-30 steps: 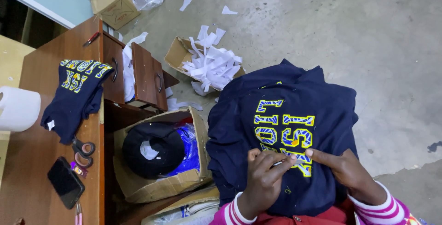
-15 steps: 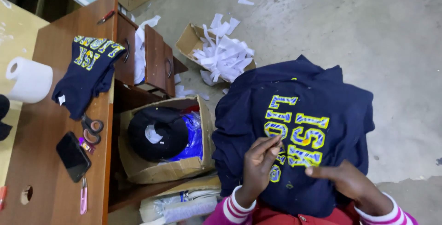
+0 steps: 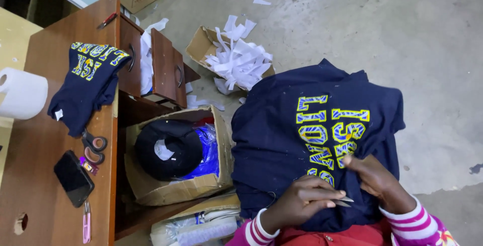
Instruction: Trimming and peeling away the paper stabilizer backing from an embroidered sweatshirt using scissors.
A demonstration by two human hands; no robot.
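A navy sweatshirt (image 3: 282,140) with yellow-and-blue letters lies spread over my lap. My left hand (image 3: 297,203) rests on its lower part and pinches a small thin silver tool (image 3: 344,201), a blade or tweezers; I cannot tell which. The tool's tip points toward my right hand (image 3: 375,178), which presses and bunches the fabric just below the letters. Both wrists show pink-and-white striped sleeves.
A wooden desk (image 3: 35,185) at the left carries a second navy garment (image 3: 83,87), a paper roll (image 3: 20,94), scissors (image 3: 93,145), a phone (image 3: 74,178) and a pink tool (image 3: 86,221). Beside it stand open drawers (image 3: 163,67), a cardboard box (image 3: 173,190) holding a black cap (image 3: 168,148), and a box of white scraps (image 3: 239,59).
My left hand has drawn back from the letters toward me, with the silver tool now showing at its fingertips. My right hand has moved up to the letters. The view shifted slightly.
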